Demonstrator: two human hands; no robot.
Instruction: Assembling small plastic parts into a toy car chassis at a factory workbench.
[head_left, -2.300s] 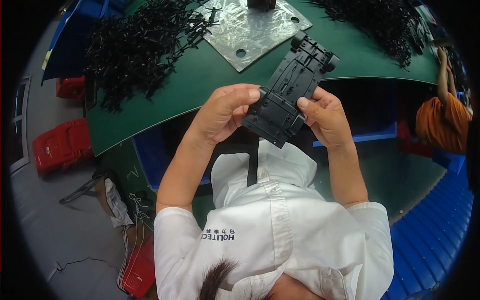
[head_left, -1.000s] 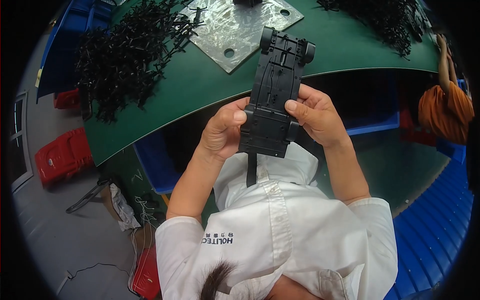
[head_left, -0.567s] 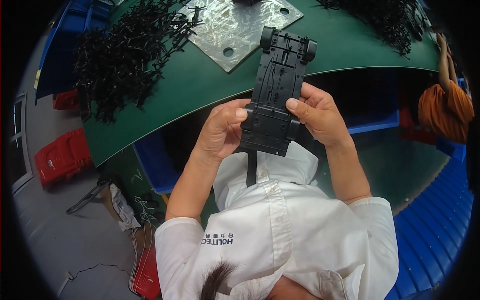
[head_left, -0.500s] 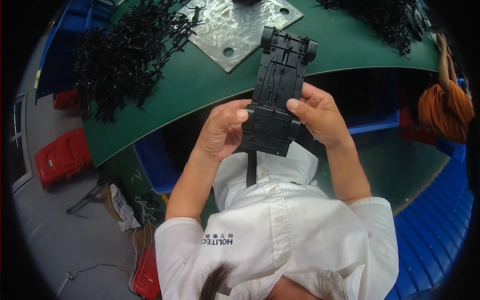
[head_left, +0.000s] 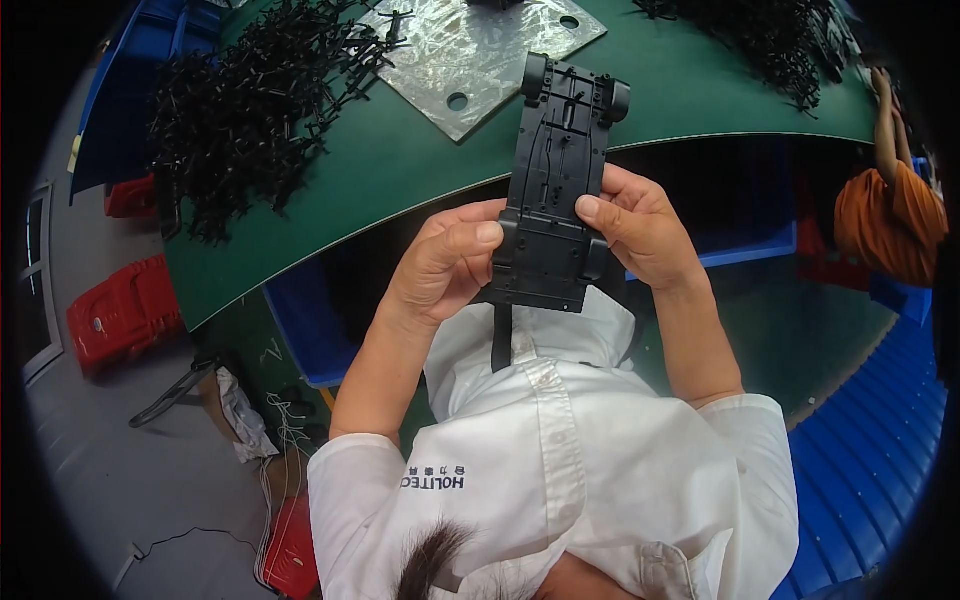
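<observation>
Between my two hands is a black plastic toy car chassis [head_left: 556,185], held up in front of the table edge with its long axis nearly upright. Two wheels show at its far end and two at the near end; ribs and screw holes cover the face in view. My left hand [head_left: 440,258] pinches its left side by the near wheel, thumb on top. My right hand [head_left: 640,225] grips the right side just above the other near wheel, its thumb lying on the face. The fingers behind the chassis are partly hidden.
On the green table [head_left: 400,190] a heap of small black plastic parts [head_left: 245,120] lies at left, another heap [head_left: 760,45] at far right. A metal plate [head_left: 470,60] with holes lies between them. Blue bins [head_left: 320,320] stand below. A person in orange [head_left: 890,225] is at right.
The chassis has turned a little, its near end shifting slightly right. Both hands keep their grip on it and have barely moved.
</observation>
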